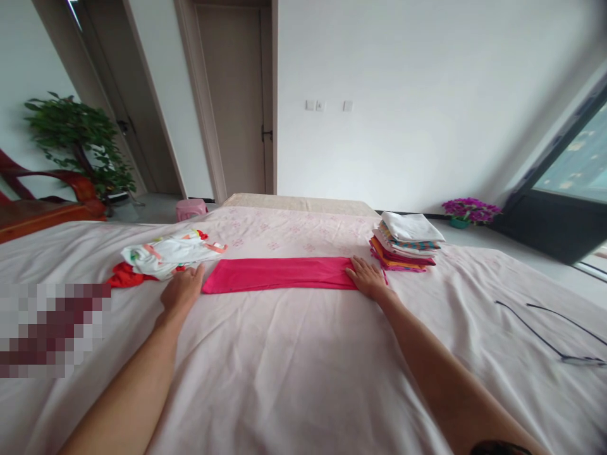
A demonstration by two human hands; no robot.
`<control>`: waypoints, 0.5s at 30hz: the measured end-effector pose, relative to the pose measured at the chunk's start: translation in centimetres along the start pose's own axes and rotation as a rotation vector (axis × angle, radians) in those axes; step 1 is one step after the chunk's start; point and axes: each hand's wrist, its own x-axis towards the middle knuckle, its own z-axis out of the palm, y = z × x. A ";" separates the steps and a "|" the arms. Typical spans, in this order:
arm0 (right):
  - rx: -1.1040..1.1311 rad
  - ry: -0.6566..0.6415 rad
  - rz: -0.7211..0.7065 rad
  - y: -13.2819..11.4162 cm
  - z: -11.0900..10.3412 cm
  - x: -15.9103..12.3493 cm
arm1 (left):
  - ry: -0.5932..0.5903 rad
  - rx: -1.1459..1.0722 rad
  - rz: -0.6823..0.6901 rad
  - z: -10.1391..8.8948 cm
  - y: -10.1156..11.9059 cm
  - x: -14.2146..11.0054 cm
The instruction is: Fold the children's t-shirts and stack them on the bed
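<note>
A bright pink garment [279, 275], folded into a long flat strip, lies crosswise on the bed. On its right end my right hand [367, 276] rests flat with the fingers spread. My left hand [183, 288] is beside the strip's left end, its fingers curled in; whatever they may hold is hidden. Just beyond that hand is a loose heap of clothes, with a white printed garment [165, 253] over a red one [126, 276]. To the right of my right hand stands a stack of folded clothes [405, 243], white on top with several colours below.
A pale floral sheet [294, 354] with wrinkles covers the bed. Eyeglasses [562, 357] lie at the right. Beyond the bed are a pink stool [191, 208], a wooden chair [52, 196], a green plant [78, 139] and purple flowers [469, 210]. A blurred patch covers the left edge.
</note>
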 end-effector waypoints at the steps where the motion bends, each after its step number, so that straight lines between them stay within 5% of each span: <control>1: -0.004 0.009 -0.005 0.0 0.1 0.1 | -0.029 0.014 0.012 -0.3 0.1 0.1; 7: 0.006 0.029 0.003 -0.1 -0.1 0.1 | -0.226 -0.058 0.057 -0.8 0.4 0.6; 15: 0.040 0.043 0.008 -0.4 -0.6 -0.3 | -0.201 -0.479 0.046 -0.3 -0.2 0.7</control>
